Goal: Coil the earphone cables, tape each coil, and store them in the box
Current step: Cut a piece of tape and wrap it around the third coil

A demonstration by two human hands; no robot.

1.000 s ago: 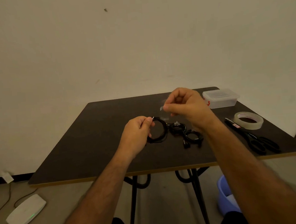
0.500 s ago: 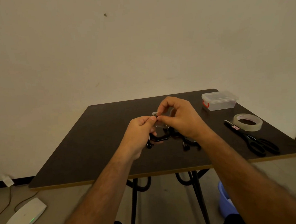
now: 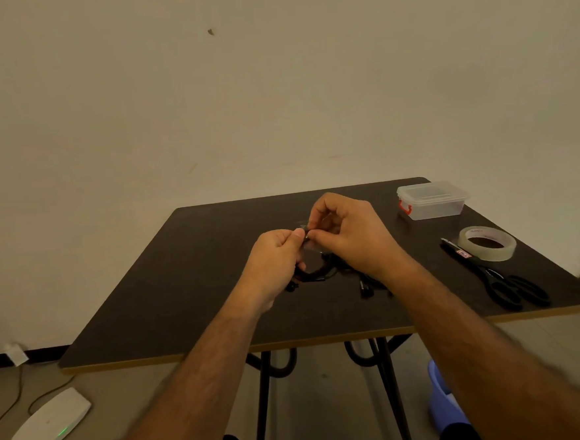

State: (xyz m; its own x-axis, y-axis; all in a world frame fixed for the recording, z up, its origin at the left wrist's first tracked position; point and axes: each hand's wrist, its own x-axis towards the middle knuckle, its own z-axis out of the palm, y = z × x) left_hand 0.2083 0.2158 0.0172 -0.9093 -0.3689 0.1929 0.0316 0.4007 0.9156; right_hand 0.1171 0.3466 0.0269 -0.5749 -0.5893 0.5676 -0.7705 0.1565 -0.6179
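Note:
My left hand pinches a coiled black earphone cable a little above the dark table. My right hand meets it fingertip to fingertip and pinches a clear strip of tape against the coil's top. More black coiled cables lie on the table, mostly hidden under my right wrist. The clear lidded plastic box with a red clasp stands at the far right, its lid on. A tape roll lies to the right.
Black scissors lie by the tape roll near the table's right edge. On the floor are a white device with a green light at the left and a blue bin under the table's right side.
My right hand brought the tape strip down and left to the coil held by my left hand. The two hands' fingertips now meet at the coil's top.

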